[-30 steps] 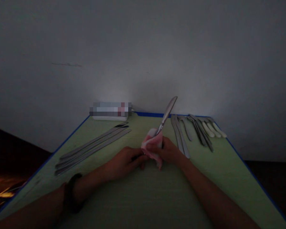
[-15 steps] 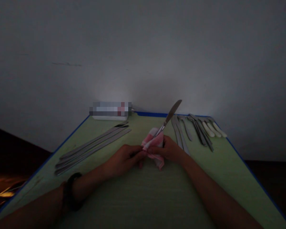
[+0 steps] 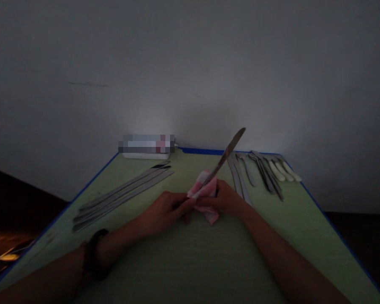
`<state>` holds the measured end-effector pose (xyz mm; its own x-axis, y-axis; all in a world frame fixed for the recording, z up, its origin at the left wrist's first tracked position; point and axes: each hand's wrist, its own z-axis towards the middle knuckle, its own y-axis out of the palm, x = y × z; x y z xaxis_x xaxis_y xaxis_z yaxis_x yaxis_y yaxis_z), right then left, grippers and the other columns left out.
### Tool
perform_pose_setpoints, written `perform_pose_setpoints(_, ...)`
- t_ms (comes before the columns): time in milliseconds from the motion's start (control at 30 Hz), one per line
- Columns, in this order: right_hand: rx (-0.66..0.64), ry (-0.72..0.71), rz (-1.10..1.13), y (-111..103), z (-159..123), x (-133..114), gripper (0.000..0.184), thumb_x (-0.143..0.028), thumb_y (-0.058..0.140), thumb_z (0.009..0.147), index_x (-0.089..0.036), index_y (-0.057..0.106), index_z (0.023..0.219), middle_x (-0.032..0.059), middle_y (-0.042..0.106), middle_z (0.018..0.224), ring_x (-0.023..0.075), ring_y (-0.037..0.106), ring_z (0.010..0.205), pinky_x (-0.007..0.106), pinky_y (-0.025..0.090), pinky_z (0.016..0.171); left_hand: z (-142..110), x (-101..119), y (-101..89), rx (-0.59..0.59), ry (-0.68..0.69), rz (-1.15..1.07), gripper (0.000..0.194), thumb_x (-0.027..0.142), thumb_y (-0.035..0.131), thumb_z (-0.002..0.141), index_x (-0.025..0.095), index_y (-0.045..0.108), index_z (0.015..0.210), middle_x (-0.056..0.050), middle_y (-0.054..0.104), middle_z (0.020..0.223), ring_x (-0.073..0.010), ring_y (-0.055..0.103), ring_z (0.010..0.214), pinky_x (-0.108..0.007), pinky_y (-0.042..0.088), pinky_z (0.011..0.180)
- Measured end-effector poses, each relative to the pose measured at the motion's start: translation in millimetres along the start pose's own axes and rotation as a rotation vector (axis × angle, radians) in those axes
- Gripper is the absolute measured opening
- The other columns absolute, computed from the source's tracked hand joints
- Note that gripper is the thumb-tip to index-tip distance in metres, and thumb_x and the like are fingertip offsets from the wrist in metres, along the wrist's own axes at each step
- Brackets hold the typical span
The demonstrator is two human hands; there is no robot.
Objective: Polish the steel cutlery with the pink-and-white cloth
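Observation:
A metal table knife (image 3: 228,153) slants up and to the right between my hands, its blade above a pink and white cloth (image 3: 202,185). The cloth wraps round the knife's lower part and hides most of the handle. My right hand (image 3: 226,199) is closed on the cloth, pressing it round the knife. At the lower left of the cloth, my left hand (image 3: 172,207) pinches the handle end, which its fingers mostly cover. A dark band (image 3: 96,255) circles my left wrist.
Several metal knives (image 3: 123,192) lie side by side on the left of the green table (image 3: 164,266). To the right are more cutlery (image 3: 240,179), dark-looking metal pieces (image 3: 266,175) and white-handled pieces (image 3: 281,171). A white box (image 3: 145,156), partly blurred, stands at the back by the wall.
The knife has turned, so its blade looks narrower, and its tip has shifted slightly up and right. Both hands keep their hold and have hardly moved.

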<state>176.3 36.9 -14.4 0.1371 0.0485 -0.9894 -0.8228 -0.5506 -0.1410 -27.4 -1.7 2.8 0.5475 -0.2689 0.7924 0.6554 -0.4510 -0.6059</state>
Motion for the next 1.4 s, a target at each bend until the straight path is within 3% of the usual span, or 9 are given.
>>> perform_pose_setpoints(300, -0.01, -0.06, 0.013, -2, 1, 1, 0.029, -0.036, 0.074, 0.067, -0.015, 0.071, 0.087, 0.0042, 0.071, 0.082, 0.0164, 0.064, 0.074, 0.029, 0.05, 0.07, 1, 1, 0.7, -0.006, -0.047, -0.041, 0.039, 0.042, 0.042, 0.092, 0.014, 0.062, 0.074, 0.001, 0.061, 0.06, -0.0086, 0.047, 0.05, -0.018, 0.033, 0.048)
perform_pose_setpoints(567, -0.015, -0.13, 0.061, 3, 1, -3, 0.031, -0.043, 0.06, 0.08, -0.016, 0.068, 0.094, 0.0042, 0.069, 0.089, 0.0164, 0.063, 0.082, 0.029, 0.049, 0.078, 0, -5, 2.7, -0.039, -0.006, -0.01, 0.043, 0.043, 0.04, 0.093, 0.014, 0.063, 0.071, 0.002, 0.059, 0.059, -0.0082, 0.047, 0.05, -0.019, 0.033, 0.05)
perform_pose_setpoints(733, 0.081, -0.075, 0.084, 0, 3, 5, 0.031, -0.038, 0.069, 0.072, -0.017, 0.067, 0.094, 0.0042, 0.07, 0.091, 0.0167, 0.064, 0.082, 0.03, 0.05, 0.077, 1, -2, 1.3, -0.009, 0.044, -0.059, 0.03, 0.039, 0.044, 0.092, 0.016, 0.063, 0.086, 0.001, 0.062, 0.073, -0.0106, 0.053, 0.062, -0.02, 0.039, 0.057)
perform_pose_setpoints(933, 0.101, -0.049, 0.061, -1, 3, 7, 0.032, -0.029, 0.076, 0.062, -0.017, 0.066, 0.09, 0.002, 0.069, 0.085, 0.0156, 0.063, 0.077, 0.031, 0.051, 0.074, 1, -2, 0.0, 0.022, 0.05, -0.055, 0.032, 0.038, 0.04, 0.095, 0.016, 0.06, 0.084, 0.002, 0.058, 0.07, -0.0102, 0.052, 0.06, -0.021, 0.039, 0.057)
perform_pose_setpoints(1167, 0.059, -0.045, 0.049, 0, 2, 3, 0.033, -0.03, 0.076, 0.062, -0.016, 0.066, 0.091, 0.0026, 0.069, 0.085, 0.0156, 0.063, 0.076, 0.029, 0.05, 0.072, -2, -1, -1.5, -0.008, 0.091, -0.017, 0.036, 0.041, 0.038, 0.094, 0.016, 0.061, 0.084, 0.0, 0.058, 0.072, -0.011, 0.052, 0.062, -0.02, 0.039, 0.057)
perform_pose_setpoints(1400, -0.021, -0.072, 0.104, 0, 0, 2, 0.025, -0.027, 0.073, 0.066, -0.016, 0.069, 0.088, 0.0019, 0.069, 0.08, 0.0143, 0.063, 0.073, 0.028, 0.05, 0.07, -1, -1, -1.2, 0.017, 0.043, 0.004, 0.037, 0.041, 0.037, 0.095, 0.016, 0.06, 0.081, 0.001, 0.06, 0.068, -0.0109, 0.053, 0.059, -0.021, 0.039, 0.058)
